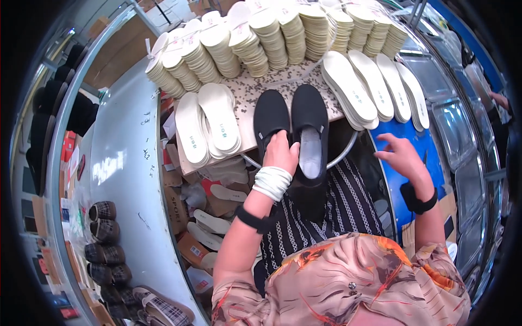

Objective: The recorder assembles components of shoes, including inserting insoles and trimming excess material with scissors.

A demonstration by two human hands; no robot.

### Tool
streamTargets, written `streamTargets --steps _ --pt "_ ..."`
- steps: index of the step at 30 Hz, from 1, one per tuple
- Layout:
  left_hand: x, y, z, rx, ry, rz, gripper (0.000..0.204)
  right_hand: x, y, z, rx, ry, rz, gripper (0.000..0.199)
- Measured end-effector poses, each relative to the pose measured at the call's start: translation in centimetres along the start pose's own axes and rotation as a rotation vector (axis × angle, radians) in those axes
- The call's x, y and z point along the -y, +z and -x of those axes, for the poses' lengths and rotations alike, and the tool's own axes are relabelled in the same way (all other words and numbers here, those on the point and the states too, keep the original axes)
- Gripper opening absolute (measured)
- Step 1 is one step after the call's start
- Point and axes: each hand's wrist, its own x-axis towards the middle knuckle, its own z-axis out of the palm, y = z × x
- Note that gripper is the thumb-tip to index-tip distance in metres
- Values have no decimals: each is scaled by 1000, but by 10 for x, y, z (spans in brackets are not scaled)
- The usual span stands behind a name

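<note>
A pair of black slip-on shoes stands toes-away at the near edge of the speckled table. My left hand (280, 154), with a white band at its wrist, reaches into the opening of the left shoe (272, 112); its fingers are together on the shoe and their tips are partly hidden. The right shoe (309, 111) stands alongside, a pale grey insole (310, 153) showing inside it. Off to the right, over a blue surface, my right hand (401, 156) is raised and open, fingers apart and slightly curled, holding nothing.
White insoles lie in piles left (191, 127) and right (348, 89) on the table (247, 108). Tall stacks of cream insoles (217, 46) line its back. A metal-framed whitish panel (128, 163) stands left, with plaid shoes (109, 244) beside it. Clear plastic trays (454, 127) stand right.
</note>
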Motion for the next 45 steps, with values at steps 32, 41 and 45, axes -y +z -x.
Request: streamTargets --steps 32,41,45 --pt "116 -157 -18 -346 -118 -269 23 217 110 -131 -380 -672 -422 14" --pt "8 -93 94 -225 444 11 36 76 19 34 -432 -1075 137 25" --pt "-3 -69 107 52 477 -30 45 49 45 55 -70 -891 281 37"
